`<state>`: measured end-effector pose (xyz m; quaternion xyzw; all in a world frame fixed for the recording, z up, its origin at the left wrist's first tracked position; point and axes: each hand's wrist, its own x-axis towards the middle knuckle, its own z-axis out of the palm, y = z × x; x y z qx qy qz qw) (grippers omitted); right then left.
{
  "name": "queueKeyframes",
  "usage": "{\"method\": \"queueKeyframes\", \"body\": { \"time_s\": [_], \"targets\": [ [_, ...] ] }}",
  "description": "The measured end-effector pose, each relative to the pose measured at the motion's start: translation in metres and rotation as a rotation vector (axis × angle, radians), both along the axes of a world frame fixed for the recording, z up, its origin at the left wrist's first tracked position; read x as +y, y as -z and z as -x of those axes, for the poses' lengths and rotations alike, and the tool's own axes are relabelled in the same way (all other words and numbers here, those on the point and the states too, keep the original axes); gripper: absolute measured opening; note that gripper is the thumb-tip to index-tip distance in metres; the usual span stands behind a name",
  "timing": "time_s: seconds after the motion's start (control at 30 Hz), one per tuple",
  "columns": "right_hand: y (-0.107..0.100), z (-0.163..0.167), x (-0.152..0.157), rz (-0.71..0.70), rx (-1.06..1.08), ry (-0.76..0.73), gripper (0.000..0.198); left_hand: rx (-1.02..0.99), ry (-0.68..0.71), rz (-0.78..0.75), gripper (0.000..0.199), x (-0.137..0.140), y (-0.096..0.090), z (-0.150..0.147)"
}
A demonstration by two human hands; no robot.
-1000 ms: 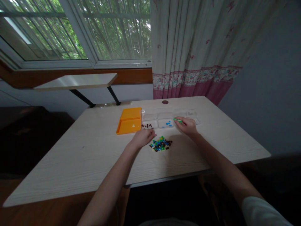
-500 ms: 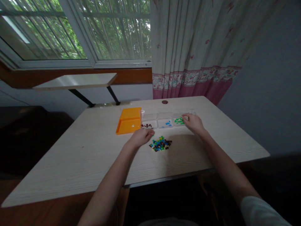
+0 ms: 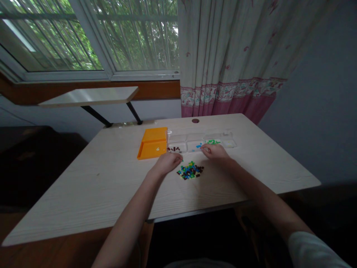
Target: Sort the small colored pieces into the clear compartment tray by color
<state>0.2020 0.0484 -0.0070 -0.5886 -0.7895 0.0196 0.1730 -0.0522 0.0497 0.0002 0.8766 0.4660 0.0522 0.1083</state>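
My left hand (image 3: 168, 163) is closed in a pinch just left of a pile of small toy bricks (image 3: 190, 171) in blue, green, yellow and dark brown. A tiny green brick shows at its fingertips. My right hand (image 3: 215, 151) has thumb and fingers together, over the front edge of the clear compartment box (image 3: 182, 151). What it holds, if anything, is too small to make out. In the box, brown bricks (image 3: 174, 149), blue bricks (image 3: 199, 145) and green bricks (image 3: 212, 142) lie in separate compartments.
An orange two-part tray (image 3: 153, 134) with a few pale pieces stands left of the box. Behind it, a raised shelf (image 3: 97, 95) on black supports overhangs the pale wooden table (image 3: 111, 186). A round cable hole (image 3: 195, 121) lies near the back edge, below a curtain (image 3: 212, 74).
My right hand has moved left and toward me, from the green bricks' compartment to the front of the blue ones. My left hand has stayed nearly still.
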Motion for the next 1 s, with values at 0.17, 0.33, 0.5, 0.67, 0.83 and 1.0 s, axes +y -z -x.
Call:
{"method": "queueKeyframes", "body": {
  "time_s": [0.17, 0.33, 0.5, 0.67, 0.83, 1.0],
  "targets": [
    [0.011, 0.025, -0.013, -0.044, -0.017, -0.145, 0.026, -0.08, 0.012, -0.035, 0.025, -0.005, -0.001, -0.006],
    [0.016, 0.035, -0.022, -0.147, -0.021, -0.196, 0.028, -0.261, 0.028, -0.059, 0.025, -0.009, -0.002, -0.015],
    [0.015, 0.038, -0.024, -0.209, 0.023, -0.224, 0.026, -0.329, 0.065, -0.049, 0.024, -0.01, 0.0, -0.017],
    [0.012, 0.039, -0.025, -0.216, 0.034, -0.247, 0.022, -0.365, 0.07, -0.017, 0.024, -0.01, 0.0, -0.017],
    [0.014, 0.038, -0.026, -0.229, 0.06, -0.243, 0.024, -0.403, 0.064, 0.006, 0.026, -0.013, 0.0, -0.019],
    [0.014, 0.036, -0.023, -0.224, 0.091, -0.257, 0.026, -0.439, 0.034, 0.055, 0.027, -0.011, -0.003, -0.017]
  ]
}}
